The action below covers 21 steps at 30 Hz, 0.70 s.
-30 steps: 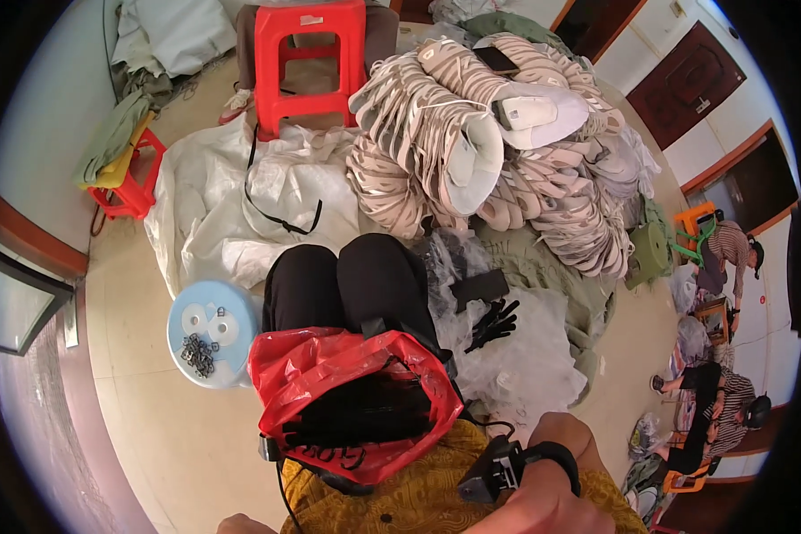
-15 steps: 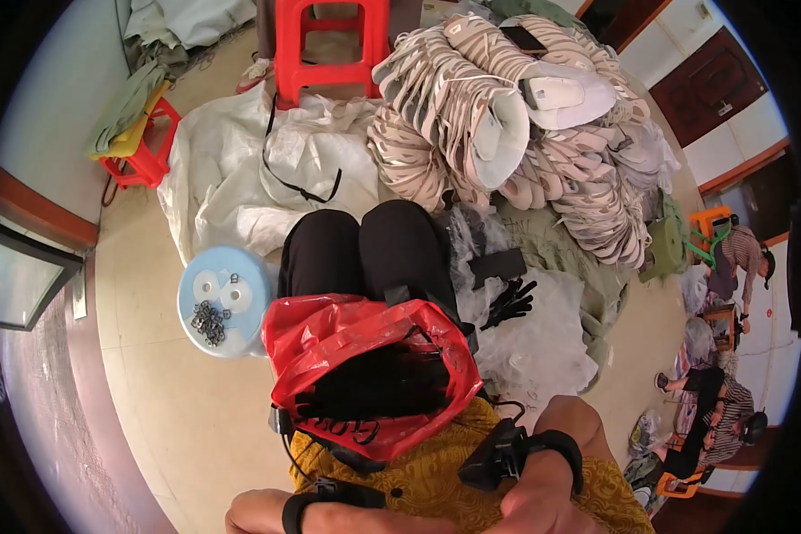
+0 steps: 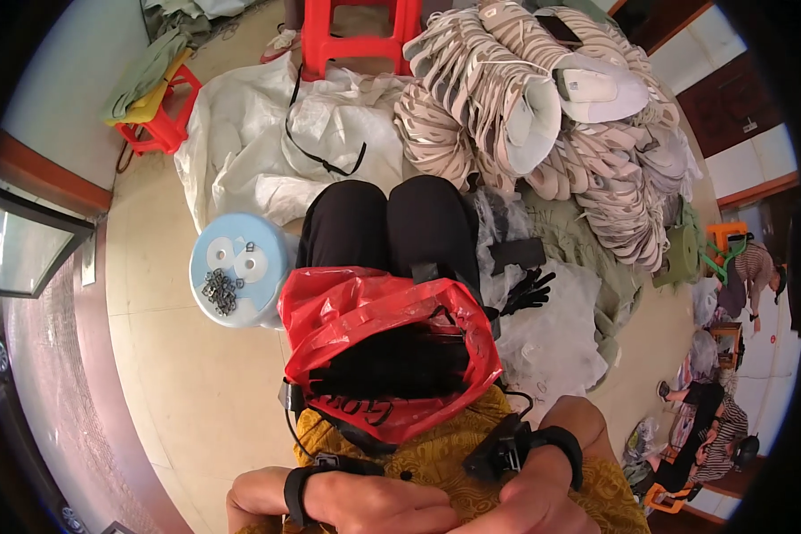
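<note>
Close against my body at the lower edge, my left hand (image 3: 384, 503) is closed, its fingers curled. Beside it is my right hand (image 3: 536, 509), also closed; the fingertips of both meet near the edge, and whatever they may hold is hidden. Each wrist wears a black strap with a small device. On my lap, just beyond the hands, an open red plastic bag (image 3: 316, 303) holds a dark heap of black material (image 3: 392, 365). To the left, small metal buckles (image 3: 221, 292) lie in a pile on a round blue stool (image 3: 274, 258).
A black glove (image 3: 529, 292) lies on clear plastic at right. Beyond are stacked beige shoe uppers (image 3: 472, 98), a white sheet (image 3: 240, 133) and a red stool (image 3: 360, 44). Two people (image 3: 725, 423) sit far right. A cable (image 3: 298, 433) runs beside the bag.
My left hand has come further into view, its curled fingers now showing near the right hand. The whole view has shifted, so the bag and stool appear higher and further right.
</note>
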Available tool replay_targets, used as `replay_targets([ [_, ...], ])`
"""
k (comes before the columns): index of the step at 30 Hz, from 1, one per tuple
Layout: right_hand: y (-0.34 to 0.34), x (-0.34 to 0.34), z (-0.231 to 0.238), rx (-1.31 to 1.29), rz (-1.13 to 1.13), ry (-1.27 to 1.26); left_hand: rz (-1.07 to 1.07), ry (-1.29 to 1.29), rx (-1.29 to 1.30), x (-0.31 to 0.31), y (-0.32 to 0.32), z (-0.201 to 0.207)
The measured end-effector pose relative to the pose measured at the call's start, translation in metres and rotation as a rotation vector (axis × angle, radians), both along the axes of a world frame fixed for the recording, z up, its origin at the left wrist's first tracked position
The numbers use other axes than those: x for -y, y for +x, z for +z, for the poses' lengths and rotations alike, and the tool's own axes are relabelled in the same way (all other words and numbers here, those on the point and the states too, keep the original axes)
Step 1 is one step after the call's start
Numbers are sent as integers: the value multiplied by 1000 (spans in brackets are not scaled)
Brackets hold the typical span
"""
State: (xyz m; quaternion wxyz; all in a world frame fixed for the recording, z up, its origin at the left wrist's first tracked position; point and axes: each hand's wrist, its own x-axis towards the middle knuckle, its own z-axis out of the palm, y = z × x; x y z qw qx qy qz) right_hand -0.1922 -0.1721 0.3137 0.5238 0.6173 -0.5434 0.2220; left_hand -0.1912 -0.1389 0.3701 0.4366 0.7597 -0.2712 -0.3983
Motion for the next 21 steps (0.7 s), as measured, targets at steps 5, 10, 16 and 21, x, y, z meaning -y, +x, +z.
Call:
replay_targets([
  [5,-13,10,-2,224,252,141,-159,-72,15,-3,-13,-46],
  [10,7,158,-11,353,2348,1473,127,-654,1141,25,44,-108],
  [16,-11,166,-21,406,2167,1847,149,-431,1363,22,48,-112],
  [21,-10,168,-21,483,2123,1951,134,-416,1314,24,47,-114],
])
